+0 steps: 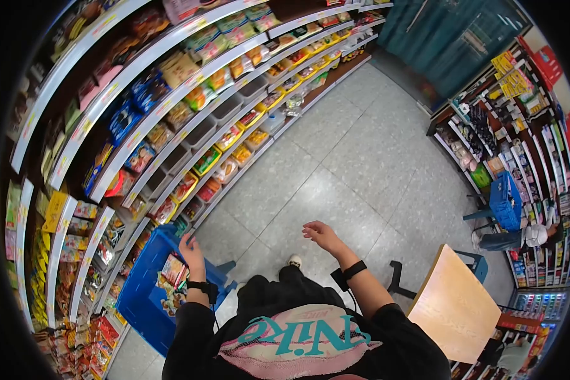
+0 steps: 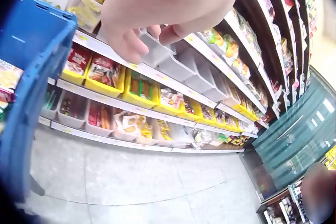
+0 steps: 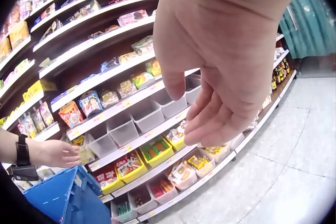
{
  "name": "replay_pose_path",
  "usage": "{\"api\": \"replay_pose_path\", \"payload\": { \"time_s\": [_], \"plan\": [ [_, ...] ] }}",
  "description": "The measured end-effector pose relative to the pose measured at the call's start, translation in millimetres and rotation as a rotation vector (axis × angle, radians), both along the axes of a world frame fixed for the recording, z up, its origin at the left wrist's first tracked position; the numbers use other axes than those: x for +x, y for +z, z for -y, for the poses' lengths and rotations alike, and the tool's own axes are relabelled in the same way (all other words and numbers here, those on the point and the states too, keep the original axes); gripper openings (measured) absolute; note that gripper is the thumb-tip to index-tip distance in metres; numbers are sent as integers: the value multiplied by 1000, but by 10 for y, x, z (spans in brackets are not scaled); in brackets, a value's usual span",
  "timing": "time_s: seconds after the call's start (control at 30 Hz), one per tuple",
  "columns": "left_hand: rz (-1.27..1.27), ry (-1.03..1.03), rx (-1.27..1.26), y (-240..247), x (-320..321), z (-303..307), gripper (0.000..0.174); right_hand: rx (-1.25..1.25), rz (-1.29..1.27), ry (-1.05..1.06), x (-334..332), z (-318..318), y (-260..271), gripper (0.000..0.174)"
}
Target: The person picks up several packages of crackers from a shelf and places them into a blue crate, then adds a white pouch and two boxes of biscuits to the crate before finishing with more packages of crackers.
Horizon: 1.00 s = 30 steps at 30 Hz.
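Observation:
My left hand hangs over the rim of a blue crate, holding nothing. In the left wrist view its fingers are loosely bent in front of the shelf bins. Several colourful snack packets lie inside the crate. My right hand is held out over the floor, away from the shelf, with nothing in it. Relaxed, slightly bent fingers show in the right wrist view. Nearest to both hands are yellow bins with packets, below a row of see-through bins.
Long snack shelves curve along the left. A wooden tabletop stands to my right. Farther right, a person is beside another blue crate at a second shelf. Grey tiled floor runs back to a green curtain.

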<state>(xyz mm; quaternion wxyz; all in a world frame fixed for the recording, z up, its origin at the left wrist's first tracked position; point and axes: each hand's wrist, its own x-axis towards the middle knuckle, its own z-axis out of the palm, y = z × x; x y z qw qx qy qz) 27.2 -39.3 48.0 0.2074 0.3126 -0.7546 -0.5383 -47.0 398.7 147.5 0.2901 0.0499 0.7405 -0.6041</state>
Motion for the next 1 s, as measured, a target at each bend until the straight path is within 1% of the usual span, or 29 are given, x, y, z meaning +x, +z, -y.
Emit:
{"api": "replay_pose_path", "payload": {
  "time_s": [0.03, 0.07, 0.1, 0.13, 0.17, 0.3, 0.37, 0.4, 0.47, 0.5, 0.57, 0.67, 0.77, 0.83, 0.87, 0.9, 0.93, 1.0],
  "plan": [
    [12, -32, 99, -40, -136, -125, 37, 2, -3, 1, -96, -112, -21, 32],
    [13, -29, 101, -86, -260, -246, 37, -18, -11, -2, -180, -215, -61, 32],
    [25, -84, 149, -48, -412, -426, 38, -37, -16, -4, -247, -317, -91, 32],
    [36, -139, 197, 5, -572, -619, 38, -33, -11, 3, -314, -403, -63, 32],
    [92, -174, 210, 294, -721, -870, 37, -49, 8, -7, -396, -477, -12, 32],
    [115, -202, 291, 411, -1318, -1386, 36, -90, 44, -48, -814, -765, -17, 33],
    [178, -287, 292, 496, -1643, -1540, 32, -77, 57, -36, -1076, -890, -3, 32],
    [171, -292, 286, 435, -1829, -1575, 32, -61, 61, -29, -1256, -952, 6, 32],
    [163, -326, 370, 206, -2250, -1642, 28, -54, 55, -49, -1625, -1090, -14, 32],
    [149, -339, 367, 175, -2476, -1687, 28, -41, 59, -65, -1833, -1162, -7, 32],
    [221, -383, 428, 127, -2964, -1790, 23, -27, 53, -105, -2278, -1333, 57, 32],
    [240, -437, 431, 90, -3774, -1960, 22, 0, 47, -183, -2864, -1529, 282, 33],
    [192, -535, 433, 244, -4689, -2242, 22, 18, -28, -260, -3458, -1771, 482, 33],
    [191, -585, 440, 370, -5216, -2399, 23, 15, -45, -305, -3717, -1880, 549, 33],
    [145, -645, 492, 450, -5479, -2509, 23, 3, -49, -335, -3839, -1934, 579, 33],
    [94, -704, 543, 554, -5731, -2634, 23, -8, -57, -363, -3962, -1987, 597, 33],
    [98, -710, 538, 686, -5945, -2756, 23, -13, -56, -370, -4079, -2040, 601, 33],
    [76, -839, 455, 1026, -6311, -2985, 24, -8, -9, -364, -4347, -2142, 592, 33]
  ]
}}
